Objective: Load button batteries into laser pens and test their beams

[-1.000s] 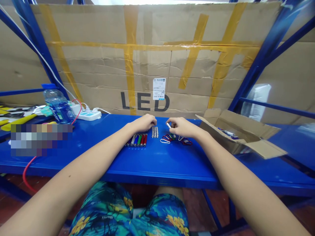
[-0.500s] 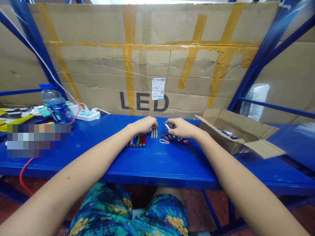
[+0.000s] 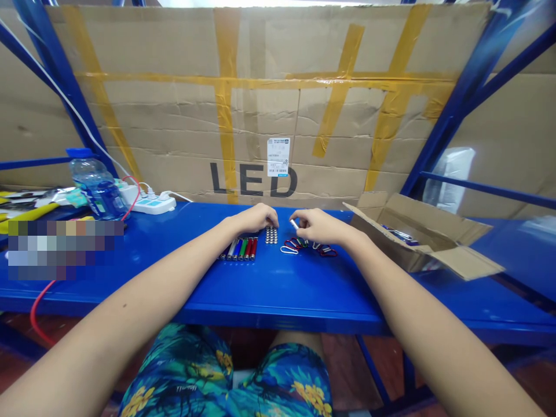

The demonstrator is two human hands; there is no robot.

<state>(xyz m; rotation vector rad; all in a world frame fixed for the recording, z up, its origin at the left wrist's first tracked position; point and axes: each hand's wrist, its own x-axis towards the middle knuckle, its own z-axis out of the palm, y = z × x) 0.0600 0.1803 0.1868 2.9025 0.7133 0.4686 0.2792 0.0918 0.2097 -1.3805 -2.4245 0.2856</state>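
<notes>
Head view. Readable writing: big black letters "LED" [image 3: 244, 179] on the tall cardboard sheet [image 3: 174, 127] standing along the far side of the counter [image 3: 282, 286]. Yellow tape [image 3: 225, 130] crosses the sheet. White label [image 3: 278, 156] just above the "D": barcode visible, print too small to read. Bottle [image 3: 98, 191], blue cap, far left, label too blurred for a brand. Lettering on the flowered shorts [image 3: 278, 382], near side, not legible.

Right hand [image 3: 313, 225]: fingers pinched on a small white cylinder [image 3: 294, 223], held just far of the carabiners [image 3: 289, 249], which are silver, red, green and darker ones. Left hand [image 3: 260, 217]: fingers curled at the far end of a tidy block of small silver pieces [image 3: 271, 236]; can't tell if they grip one. Row of coloured tubes [image 3: 242, 249], silver, blue, green, red, just left of that block. Open cardboard box [image 3: 469, 263] on the right, metallic items [image 3: 402, 236] inside. Power strip [image 3: 156, 204] far left, near the bottle.
</notes>
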